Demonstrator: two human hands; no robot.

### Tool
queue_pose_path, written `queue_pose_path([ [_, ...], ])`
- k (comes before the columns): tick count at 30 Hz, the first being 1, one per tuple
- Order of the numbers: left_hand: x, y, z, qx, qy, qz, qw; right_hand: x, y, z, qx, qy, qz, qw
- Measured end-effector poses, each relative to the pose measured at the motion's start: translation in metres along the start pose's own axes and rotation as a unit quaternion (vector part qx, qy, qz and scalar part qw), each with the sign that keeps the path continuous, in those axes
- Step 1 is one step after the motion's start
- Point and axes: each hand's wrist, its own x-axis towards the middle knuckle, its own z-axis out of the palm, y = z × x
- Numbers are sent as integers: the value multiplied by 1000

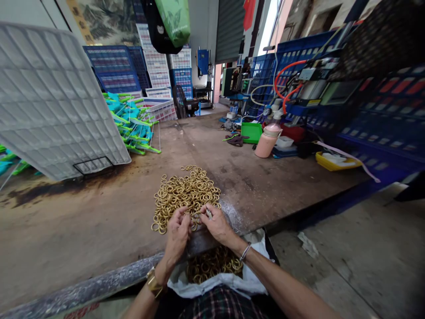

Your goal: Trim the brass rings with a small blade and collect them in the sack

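A heap of gold-coloured metal rings [189, 190] lies on the worktable [129, 221] in front of me. At its near edge my left hand [179, 230] is closed, thumb and fingers pinched at a ring among those by the fingertips. Close beside it, my right hand [217, 225] is closed round a small pale tool [208, 213], whose kind I cannot make out. A ring or two sit between both sets of fingertips. Below the table edge, a white sack [195, 288] in front of my lap holds many more rings.
On the left stands a large white ribbed panel [56, 102], with green and turquoise plastic pieces [136, 124] behind it. Right of the heap are a pink bottle [267, 141], a green tray [251, 133] and a yellow tray [335, 162]. Machinery with orange hoses [312, 84] stands beyond.
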Motion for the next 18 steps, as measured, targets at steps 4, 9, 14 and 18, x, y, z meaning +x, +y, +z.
queue_pose_path([
  [4,-10,-4,6,-26,-54,-28,998,-2,-4,-2,9,-17,-8,1000],
  [9,-15,-9,9,0,-14,33,999,-7,-14,-7,3,-58,-10,998],
  [14,-24,-7,9,20,-37,49,998,-10,-17,-4,-42,-42,-11,998],
  [18,-30,-6,7,-74,-95,-59,991,-14,-20,-6,-24,-67,6,997],
])
